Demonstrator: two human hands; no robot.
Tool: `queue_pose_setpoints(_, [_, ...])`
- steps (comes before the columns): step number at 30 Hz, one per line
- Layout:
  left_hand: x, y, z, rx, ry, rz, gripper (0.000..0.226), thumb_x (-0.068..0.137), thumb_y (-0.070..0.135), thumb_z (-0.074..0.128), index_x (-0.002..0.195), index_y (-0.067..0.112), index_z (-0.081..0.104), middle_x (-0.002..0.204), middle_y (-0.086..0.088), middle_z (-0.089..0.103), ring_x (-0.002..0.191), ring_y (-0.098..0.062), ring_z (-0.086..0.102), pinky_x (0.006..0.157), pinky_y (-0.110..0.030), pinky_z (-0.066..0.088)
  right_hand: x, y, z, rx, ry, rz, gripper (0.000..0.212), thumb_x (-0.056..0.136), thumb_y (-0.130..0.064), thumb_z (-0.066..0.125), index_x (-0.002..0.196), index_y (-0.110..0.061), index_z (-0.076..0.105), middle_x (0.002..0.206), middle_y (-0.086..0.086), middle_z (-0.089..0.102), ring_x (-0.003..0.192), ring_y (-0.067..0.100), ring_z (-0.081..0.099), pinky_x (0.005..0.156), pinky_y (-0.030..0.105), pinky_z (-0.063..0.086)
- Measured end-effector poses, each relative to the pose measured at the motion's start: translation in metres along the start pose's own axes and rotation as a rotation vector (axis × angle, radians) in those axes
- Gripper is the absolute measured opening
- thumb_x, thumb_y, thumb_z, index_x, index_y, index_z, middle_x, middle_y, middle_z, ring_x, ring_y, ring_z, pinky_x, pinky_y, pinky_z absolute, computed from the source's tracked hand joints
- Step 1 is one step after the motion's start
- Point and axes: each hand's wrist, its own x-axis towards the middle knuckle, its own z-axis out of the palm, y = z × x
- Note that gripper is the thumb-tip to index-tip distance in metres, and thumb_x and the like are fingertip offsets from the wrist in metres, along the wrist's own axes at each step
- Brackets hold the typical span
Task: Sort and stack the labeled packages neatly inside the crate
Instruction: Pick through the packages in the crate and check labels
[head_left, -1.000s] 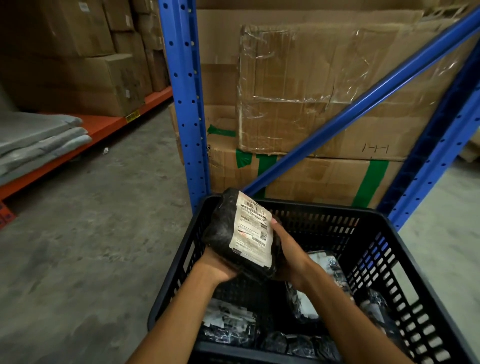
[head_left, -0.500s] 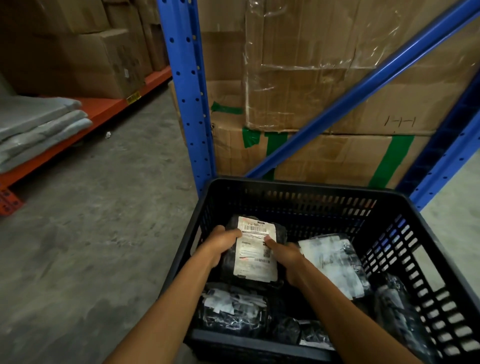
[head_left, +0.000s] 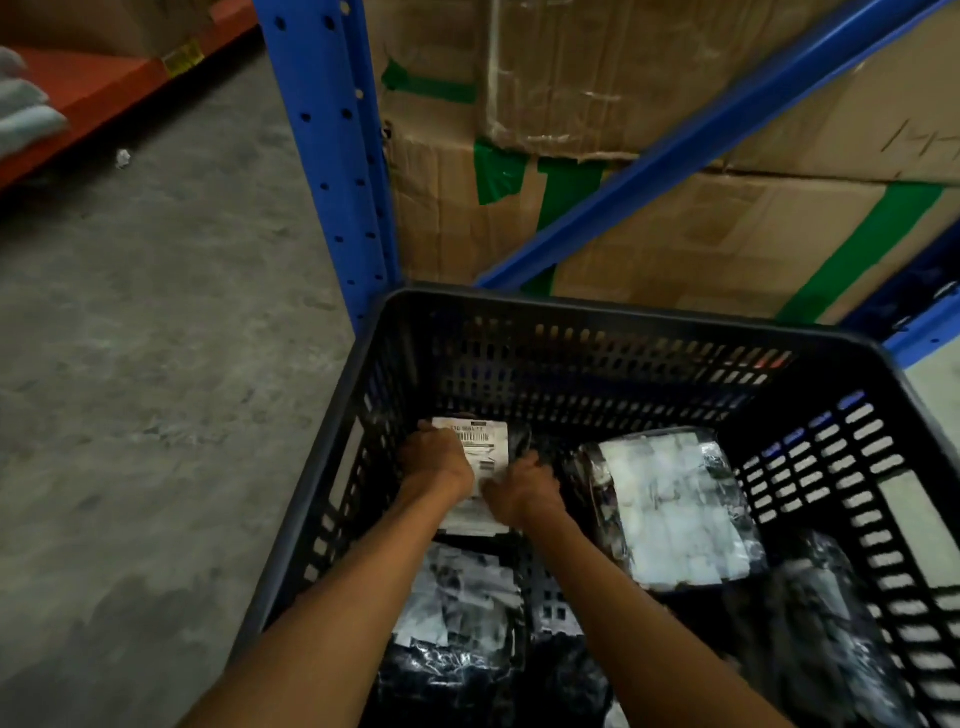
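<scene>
Labeled package lies in the far-left corner of the black crate, which stands on a grey concrete floor against blue racking and taped cartons. Left hand and right hand press onto it, fingers curled against its wrap. Other packages alongside look blurred.

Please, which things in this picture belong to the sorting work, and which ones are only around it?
Job:
black crate
labeled package under both hands, left hand, right hand
other packages, such as the white-labeled one

Only around:
cardboard boxes
blue rack post
orange shelf
</scene>
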Motion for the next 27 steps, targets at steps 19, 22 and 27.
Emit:
queue_pose_setpoints(19, [-0.086, 0.059, -0.075, -0.393, -0.128, 0.274, 0.039, 0.083, 0.037, 0.063, 0.101, 0.003, 0.073, 0.113, -0.02, 0.071, 0.102, -0.033, 0.069, 0.076, -0.03, 0.05, -0.121, 0.026, -0.193, -0.529, 0.199, -0.35, 0.044, 0.093, -0.023, 0.049, 0.133, -0.008, 0.058, 0.126, 0.016, 0.067, 0.119, 0.036, 0.06, 0.098, 0.036, 0.049])
queue_pose_setpoints(22, [-0.107, 0.085, -0.053, -0.394, -0.223, 0.278, 0.045, 0.087, 0.043, 0.06, 0.11, 0.005, 0.069, 0.116, -0.016, 0.067, 0.106, -0.032, 0.066, 0.085, -0.031, 0.051, -0.114, 0.058, -0.213, -0.504, 0.282, -0.258, 0.043, 0.092, -0.026, 0.052, 0.13, -0.007, 0.06, 0.128, 0.02, 0.065, 0.121, 0.035, 0.06, 0.095, 0.034, 0.048])
queue_pose_setpoints(27, [-0.121, 0.103, -0.017, -0.409, -0.362, 0.151, 0.03, 0.096, 0.035, 0.047, 0.083, 0.009, 0.052, 0.077, -0.004, 0.042, 0.069, -0.017, 0.047, 0.073, -0.03, 0.04, -0.088, 0.107, -0.198, -0.31, 0.094, -0.084, 0.027, 0.1, -0.021, 0.048, 0.108, -0.002, 0.066, 0.113, 0.017, 0.055, 0.102, 0.025, 0.054, 0.102, 0.038, 0.045])
